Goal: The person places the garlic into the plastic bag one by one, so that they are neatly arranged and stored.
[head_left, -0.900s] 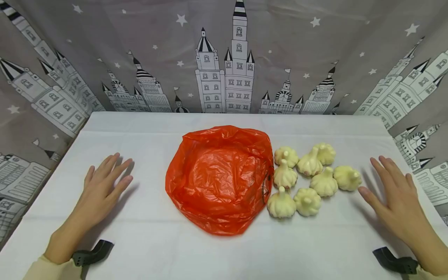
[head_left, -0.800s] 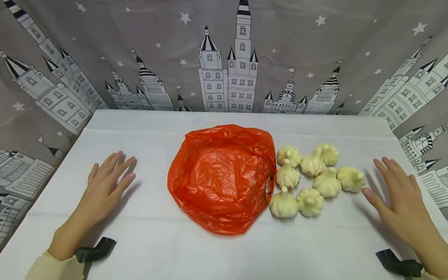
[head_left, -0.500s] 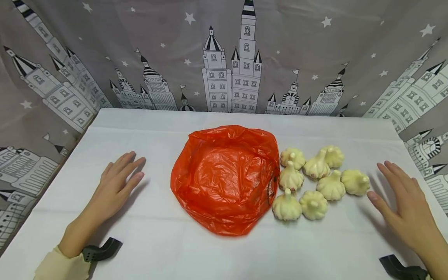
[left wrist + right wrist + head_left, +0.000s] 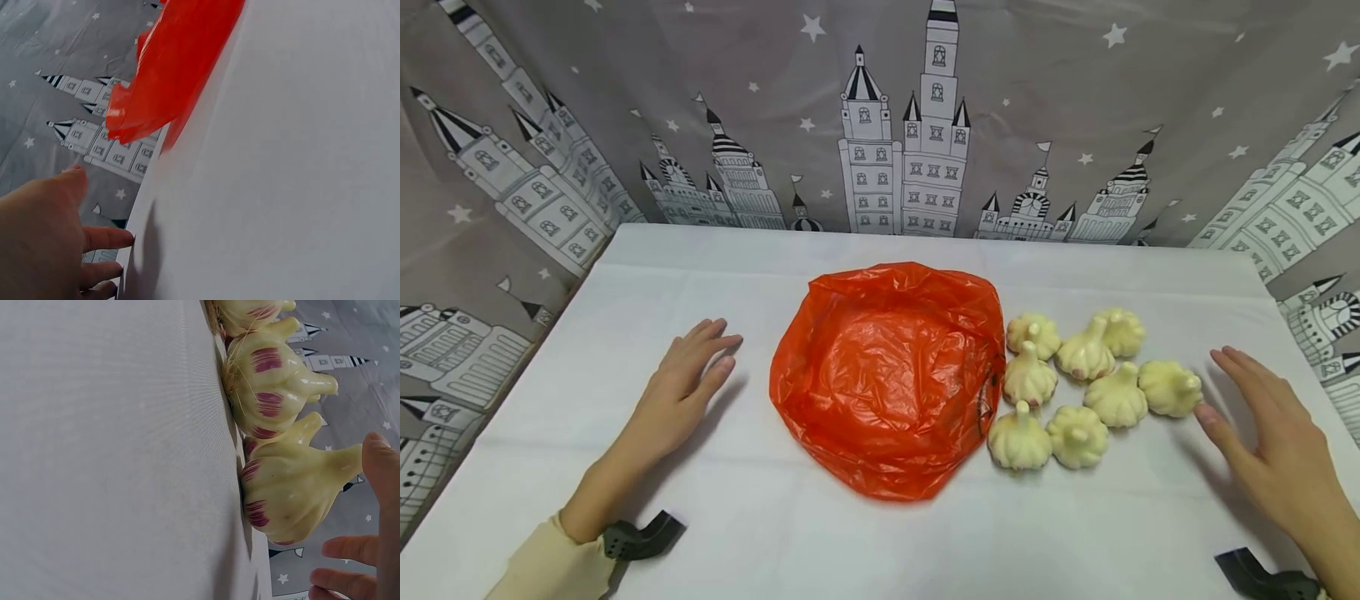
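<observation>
The garlic bulbs (image 4: pixel 1116 397) huddle just beside the red bag (image 4: pixel 883 379) on the counter (image 4: pixel 865 554), perhaps for a short reach (the bag's mouth gapes wide). The left hand (image 4: pixel 679 396) and right hand (image 4: pixel 1273 437) flank them, each grip apart, holding nothing.

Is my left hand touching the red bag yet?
Apart. The head view shows white cloth between the fingertips of the left hand and the near side of the red bag.
</observation>
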### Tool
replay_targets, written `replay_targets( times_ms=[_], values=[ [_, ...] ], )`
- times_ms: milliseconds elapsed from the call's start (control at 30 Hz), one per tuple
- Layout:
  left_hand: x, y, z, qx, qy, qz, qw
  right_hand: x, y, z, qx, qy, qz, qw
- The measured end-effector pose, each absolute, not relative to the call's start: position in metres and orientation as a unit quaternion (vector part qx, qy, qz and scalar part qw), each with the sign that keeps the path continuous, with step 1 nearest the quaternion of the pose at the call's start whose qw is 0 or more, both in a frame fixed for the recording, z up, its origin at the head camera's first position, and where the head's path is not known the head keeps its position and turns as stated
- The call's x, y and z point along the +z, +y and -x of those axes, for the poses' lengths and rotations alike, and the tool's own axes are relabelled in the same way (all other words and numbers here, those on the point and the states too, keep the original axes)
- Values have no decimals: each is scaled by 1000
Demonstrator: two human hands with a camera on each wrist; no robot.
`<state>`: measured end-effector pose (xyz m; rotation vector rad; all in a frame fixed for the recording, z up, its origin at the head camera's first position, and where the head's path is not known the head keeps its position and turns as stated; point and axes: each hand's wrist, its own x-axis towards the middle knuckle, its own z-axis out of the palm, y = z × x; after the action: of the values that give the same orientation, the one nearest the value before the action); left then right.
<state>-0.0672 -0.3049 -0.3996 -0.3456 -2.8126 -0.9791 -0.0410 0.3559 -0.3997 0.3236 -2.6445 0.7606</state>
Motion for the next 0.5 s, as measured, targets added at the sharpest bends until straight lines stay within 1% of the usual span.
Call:
replay_targets(
  times_ms=[167,367,500],
  values=[
    [-400,-288,71,-346,-928,118,71,-397,356,40,273,-938,-109,183],
    [-398,-268,74,-395,-912,97,52,-394,355,41,269,-941,-97,179],
    [-398,-253,74,-417,-903,87,57,-396,355,40,268,-942,-90,182]
  ],
)
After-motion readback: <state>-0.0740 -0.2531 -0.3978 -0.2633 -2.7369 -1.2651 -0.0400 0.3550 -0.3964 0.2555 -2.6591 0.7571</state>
